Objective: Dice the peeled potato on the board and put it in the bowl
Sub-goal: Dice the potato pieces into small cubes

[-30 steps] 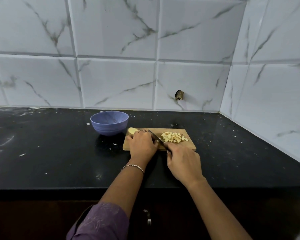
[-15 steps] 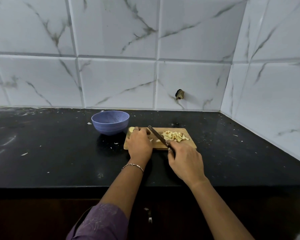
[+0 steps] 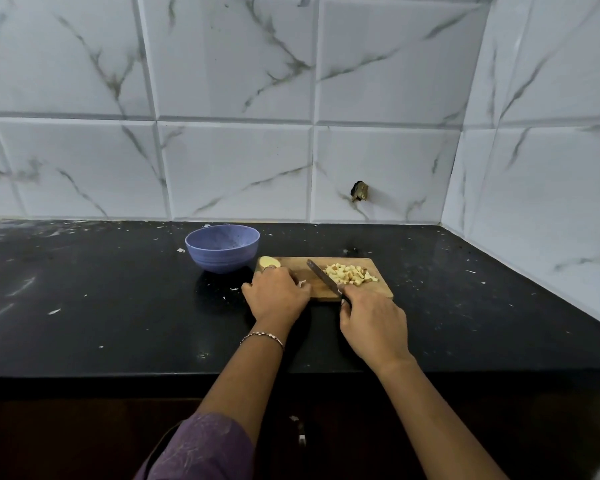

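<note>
A wooden cutting board point(image 3: 383, 292) lies on the black counter. A pile of diced potato point(image 3: 350, 274) sits on its right half. One uncut potato chunk point(image 3: 269, 261) lies at the board's far left corner. My left hand point(image 3: 278, 294) rests on the board's left part with its fingers curled down over a potato piece; only a pale bit point(image 3: 302, 283) shows at the fingertips. My right hand point(image 3: 373, 322) grips the handle of a knife point(image 3: 321, 276), whose blade points away between my left hand and the diced pile. The blue bowl point(image 3: 222, 247) stands just left of the board.
White marble-look tiles form the back wall and the right side wall point(image 3: 551, 202). Small pale scraps point(image 3: 54, 311) dot the counter. The counter's front edge point(image 3: 118, 374) runs below my forearms.
The knife blade has swung right, away from my left hand's fingers, toward the diced pile. My left hand has slid a little left and nearer on the board.
</note>
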`<state>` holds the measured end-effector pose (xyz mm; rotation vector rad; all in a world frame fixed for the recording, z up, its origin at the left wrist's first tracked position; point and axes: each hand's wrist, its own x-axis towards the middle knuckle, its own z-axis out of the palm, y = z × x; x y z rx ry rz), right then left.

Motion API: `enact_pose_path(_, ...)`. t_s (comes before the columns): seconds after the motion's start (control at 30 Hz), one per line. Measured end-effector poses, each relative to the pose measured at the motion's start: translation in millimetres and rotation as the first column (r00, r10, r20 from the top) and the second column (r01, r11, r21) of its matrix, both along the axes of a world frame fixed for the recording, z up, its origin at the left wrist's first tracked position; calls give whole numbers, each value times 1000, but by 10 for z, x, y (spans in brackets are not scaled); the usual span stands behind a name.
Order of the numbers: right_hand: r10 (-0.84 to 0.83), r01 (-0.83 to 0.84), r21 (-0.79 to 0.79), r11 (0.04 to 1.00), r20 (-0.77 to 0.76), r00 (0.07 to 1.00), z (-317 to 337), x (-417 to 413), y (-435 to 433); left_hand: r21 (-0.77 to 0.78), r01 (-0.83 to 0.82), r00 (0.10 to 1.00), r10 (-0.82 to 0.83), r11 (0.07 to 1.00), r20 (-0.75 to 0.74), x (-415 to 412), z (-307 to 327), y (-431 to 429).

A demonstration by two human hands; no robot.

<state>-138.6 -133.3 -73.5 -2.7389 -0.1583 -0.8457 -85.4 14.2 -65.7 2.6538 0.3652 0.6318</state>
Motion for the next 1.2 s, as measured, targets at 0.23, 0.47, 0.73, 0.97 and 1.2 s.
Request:
enact_pose_path(0.23,42,-43,58,997,26,999,0,22,-2,28,97,995,-98,995,32,19,5,-5)
enact_pose_path(0.47,79,-81,58,995,37,996,26,2,3,-11,148,987,-147,989,62,79,7,-40)
enact_pose_path(0.73,99,-101,44,994,40,994,12,5,-4,-30,153,985,-150,988,80,104,-6,-31)
enact_pose_path(0.97,93,-91,-70,993,29,995,-9,31,28,-33,145,986,-142,989,84,93,-3,-40)
enact_pose_path(1.2,66,-67,-82,994,-18,998,-32,70,66,-66,155,984,-148,986,97,119,-18,-42)
